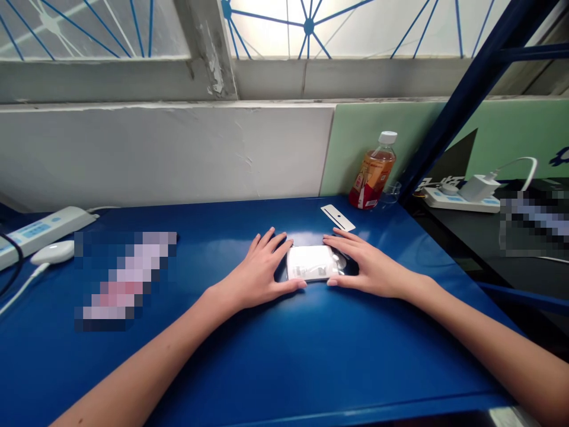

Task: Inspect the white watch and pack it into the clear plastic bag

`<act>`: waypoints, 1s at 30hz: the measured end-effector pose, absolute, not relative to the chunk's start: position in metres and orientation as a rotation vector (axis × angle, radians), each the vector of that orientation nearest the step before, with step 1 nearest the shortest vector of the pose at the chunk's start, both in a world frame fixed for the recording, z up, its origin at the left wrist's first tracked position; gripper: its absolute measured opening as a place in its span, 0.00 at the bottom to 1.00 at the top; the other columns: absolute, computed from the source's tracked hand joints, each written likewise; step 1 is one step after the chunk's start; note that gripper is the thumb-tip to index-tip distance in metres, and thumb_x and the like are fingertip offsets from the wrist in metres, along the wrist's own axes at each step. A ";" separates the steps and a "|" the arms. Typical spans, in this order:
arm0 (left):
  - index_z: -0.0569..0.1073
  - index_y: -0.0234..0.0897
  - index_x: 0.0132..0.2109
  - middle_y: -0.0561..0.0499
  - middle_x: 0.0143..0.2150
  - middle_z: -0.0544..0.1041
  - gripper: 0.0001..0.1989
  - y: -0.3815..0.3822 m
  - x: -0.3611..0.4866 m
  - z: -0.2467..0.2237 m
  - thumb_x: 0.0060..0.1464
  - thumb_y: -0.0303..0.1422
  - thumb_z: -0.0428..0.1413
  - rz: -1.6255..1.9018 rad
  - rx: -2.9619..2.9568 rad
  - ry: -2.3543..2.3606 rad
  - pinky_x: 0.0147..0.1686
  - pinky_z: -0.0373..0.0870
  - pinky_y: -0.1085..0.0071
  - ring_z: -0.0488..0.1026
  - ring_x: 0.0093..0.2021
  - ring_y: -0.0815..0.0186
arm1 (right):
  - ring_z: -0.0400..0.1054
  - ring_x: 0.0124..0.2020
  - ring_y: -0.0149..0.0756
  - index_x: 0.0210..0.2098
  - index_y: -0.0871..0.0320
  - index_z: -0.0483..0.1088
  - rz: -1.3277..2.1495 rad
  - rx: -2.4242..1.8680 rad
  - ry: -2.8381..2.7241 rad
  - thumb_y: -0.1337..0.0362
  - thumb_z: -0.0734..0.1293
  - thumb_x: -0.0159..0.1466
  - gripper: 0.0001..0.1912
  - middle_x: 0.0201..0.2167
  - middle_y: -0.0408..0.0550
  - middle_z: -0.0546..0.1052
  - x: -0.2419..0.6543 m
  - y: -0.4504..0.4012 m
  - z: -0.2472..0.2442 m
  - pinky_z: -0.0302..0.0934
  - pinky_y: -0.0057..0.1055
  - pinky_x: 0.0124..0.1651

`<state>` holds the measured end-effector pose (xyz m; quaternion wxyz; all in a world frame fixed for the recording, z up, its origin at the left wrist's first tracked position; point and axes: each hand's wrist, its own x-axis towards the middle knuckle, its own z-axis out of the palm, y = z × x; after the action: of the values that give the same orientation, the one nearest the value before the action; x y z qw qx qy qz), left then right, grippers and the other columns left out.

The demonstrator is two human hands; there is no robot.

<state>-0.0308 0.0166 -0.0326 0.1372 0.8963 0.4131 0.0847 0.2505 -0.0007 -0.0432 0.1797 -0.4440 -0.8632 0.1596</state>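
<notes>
A small white packet [311,262] in a clear plastic wrapper lies flat on the blue desk [320,356], with small dark print along its near edge. On its left side, my left hand [265,268] rests with the fingers spread and the thumb at the packet's near left corner. My right hand [362,265] lies on the opposite side, fingers apart, over the clear end of the wrapper. Neither hand is closed around the packet. Just beyond the right fingertips lies a white card [338,217] with a dark stripe.
A bottle of reddish-orange drink [373,172] stands at the back right, beside a slanting blue metal post [448,133]. To the left are a power strip [48,231], a white charger with a cable [53,253] and a blurred-out long object [128,279]. A wall [169,154] closes the back.
</notes>
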 end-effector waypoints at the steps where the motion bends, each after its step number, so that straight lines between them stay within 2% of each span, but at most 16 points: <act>1: 0.57 0.35 0.70 0.36 0.72 0.53 0.46 0.017 -0.031 -0.033 0.55 0.62 0.50 0.238 2.592 1.199 0.67 0.41 0.41 0.39 0.73 0.43 | 0.47 0.70 0.57 0.66 0.61 0.60 0.445 -1.266 -2.441 0.42 0.69 0.59 0.44 0.65 0.59 0.65 0.251 -0.001 -0.043 0.53 0.55 0.67; 7: 0.58 0.33 0.69 0.34 0.71 0.53 0.47 0.016 -0.031 -0.033 0.54 0.63 0.50 0.239 2.597 1.192 0.67 0.42 0.42 0.42 0.72 0.42 | 0.50 0.70 0.56 0.66 0.59 0.61 0.416 -1.233 -2.417 0.46 0.66 0.64 0.37 0.65 0.59 0.66 0.251 -0.001 -0.045 0.54 0.57 0.66; 16: 0.51 0.29 0.70 0.30 0.71 0.51 0.51 0.015 -0.030 -0.025 0.54 0.63 0.50 0.235 2.546 1.213 0.66 0.46 0.44 0.45 0.72 0.43 | 0.60 0.65 0.51 0.61 0.56 0.66 0.344 -1.244 -2.274 0.52 0.59 0.70 0.24 0.62 0.57 0.69 0.251 0.003 -0.044 0.57 0.54 0.65; 18: 0.51 0.30 0.71 0.32 0.72 0.51 0.49 0.013 -0.029 -0.025 0.56 0.61 0.50 0.279 2.536 1.216 0.66 0.49 0.46 0.46 0.72 0.45 | 0.61 0.64 0.50 0.60 0.57 0.66 0.333 -1.232 -2.262 0.54 0.58 0.71 0.23 0.61 0.57 0.70 0.250 0.002 -0.042 0.58 0.52 0.65; 21: 0.53 0.33 0.70 0.36 0.72 0.54 0.40 0.011 -0.027 -0.028 0.61 0.55 0.50 0.380 2.552 1.159 0.66 0.52 0.50 0.48 0.72 0.50 | 0.61 0.64 0.49 0.61 0.58 0.66 0.325 -1.200 -2.282 0.56 0.59 0.71 0.22 0.62 0.58 0.69 0.249 0.001 -0.042 0.58 0.52 0.65; 25: 0.59 0.37 0.67 0.40 0.69 0.62 0.29 0.010 -0.024 -0.035 0.66 0.47 0.49 0.439 2.604 1.037 0.68 0.50 0.53 0.54 0.70 0.55 | 0.58 0.66 0.50 0.63 0.57 0.64 0.388 -1.117 -2.396 0.57 0.61 0.70 0.24 0.62 0.55 0.70 0.248 0.000 -0.043 0.58 0.53 0.65; 28: 0.60 0.36 0.66 0.40 0.67 0.64 0.28 0.009 -0.021 -0.036 0.66 0.46 0.49 0.417 2.614 1.038 0.68 0.49 0.53 0.56 0.69 0.55 | 0.57 0.67 0.50 0.64 0.59 0.64 0.423 -1.120 -2.429 0.56 0.60 0.70 0.25 0.61 0.55 0.71 0.247 -0.001 -0.043 0.59 0.51 0.65; 30: 0.58 0.32 0.67 0.38 0.69 0.60 0.31 0.008 -0.018 -0.035 0.65 0.46 0.50 0.387 2.617 1.053 0.68 0.48 0.53 0.52 0.71 0.54 | 0.56 0.67 0.51 0.64 0.63 0.64 0.409 -1.167 -2.413 0.54 0.61 0.69 0.28 0.62 0.58 0.69 0.244 -0.002 -0.043 0.58 0.51 0.65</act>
<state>-0.0184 0.0082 -0.0355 0.1466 0.9092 0.3659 0.1344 0.2439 -0.0018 -0.0434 0.2133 -0.4204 -0.8695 0.1473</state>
